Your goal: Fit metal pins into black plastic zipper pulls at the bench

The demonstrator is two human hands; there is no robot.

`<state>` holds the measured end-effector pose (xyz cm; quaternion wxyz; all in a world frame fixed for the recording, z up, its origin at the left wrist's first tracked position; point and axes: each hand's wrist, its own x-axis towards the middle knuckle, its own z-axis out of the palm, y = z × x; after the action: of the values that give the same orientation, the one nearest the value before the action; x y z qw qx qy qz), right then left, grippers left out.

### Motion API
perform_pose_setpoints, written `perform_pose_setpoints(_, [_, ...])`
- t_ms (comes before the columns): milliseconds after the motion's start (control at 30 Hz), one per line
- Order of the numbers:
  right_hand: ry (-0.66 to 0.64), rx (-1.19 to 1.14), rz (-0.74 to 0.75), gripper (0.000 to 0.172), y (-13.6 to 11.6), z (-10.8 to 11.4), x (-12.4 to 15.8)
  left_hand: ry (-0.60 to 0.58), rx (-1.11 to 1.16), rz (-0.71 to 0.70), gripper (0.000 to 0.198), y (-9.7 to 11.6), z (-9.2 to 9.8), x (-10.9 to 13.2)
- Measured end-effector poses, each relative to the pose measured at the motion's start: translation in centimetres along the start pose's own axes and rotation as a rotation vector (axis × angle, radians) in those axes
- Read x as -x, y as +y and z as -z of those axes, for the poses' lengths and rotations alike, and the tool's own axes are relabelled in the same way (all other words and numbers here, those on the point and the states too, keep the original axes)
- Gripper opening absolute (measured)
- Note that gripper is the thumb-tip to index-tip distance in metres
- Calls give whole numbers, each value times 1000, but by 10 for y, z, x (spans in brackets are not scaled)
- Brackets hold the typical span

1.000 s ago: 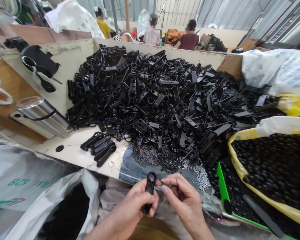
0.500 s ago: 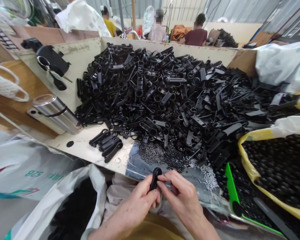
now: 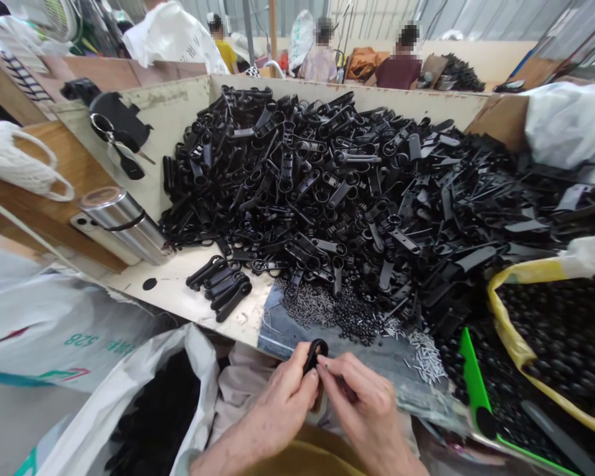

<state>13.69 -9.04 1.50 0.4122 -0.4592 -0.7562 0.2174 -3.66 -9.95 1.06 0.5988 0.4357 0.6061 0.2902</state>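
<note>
My left hand (image 3: 283,400) is closed round a black plastic part with a ringed end (image 3: 318,349), held just off the front edge of the bench. The ring sticks up past my thumb and fingers; the lower part is hidden. My right hand (image 3: 364,396) is pinched, its fingertips against the side of that ring. Anything between those fingertips is too small to make out. Just beyond my hands lie small grey and black pieces (image 3: 322,307) and a scatter of silvery pins (image 3: 428,357). To the left, several similar black parts (image 3: 221,285) lie in a row.
A big heap of black plastic parts (image 3: 297,178) fills the bench. A steel flask (image 3: 129,225) stands at left. An open white sack (image 3: 74,423) of black parts is at lower left. At right are a yellow-rimmed sack (image 3: 525,268) and a green strip (image 3: 473,377). People sit beyond.
The view has shifted slightly, so the scene sits a little further right. My right fingertips have moved closer in against the ring, and the black part has tilted a little in my left hand.
</note>
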Motion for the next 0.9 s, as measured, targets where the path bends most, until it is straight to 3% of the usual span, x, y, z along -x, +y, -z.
perform_pose_setpoints(133, [-67,116,40,24,0,3,4,-12,-84,-121,39,-9,1,-10])
perform_pose_setpoints(200, [-146,159,49,30,-1,7,5,-63,-155,-188,34,-5,2,-13])
perform_pose_setpoints(300, [-277,193,19,36,0,18,7,-38,-225,-231,33,3,4,-13])
perform_pose_setpoints(467, [-347,121,-53,41,7,33,8,-23,-214,-200,39,-5,6,-14])
perform_pose_setpoints(667, [-343,250,-46,36,8,24,7,-19,-147,-100,57,-27,5,-19])
perform_pose_setpoints(900, [-405,176,-128,35,10,14,8,-36,-132,-94,53,-16,7,-13])
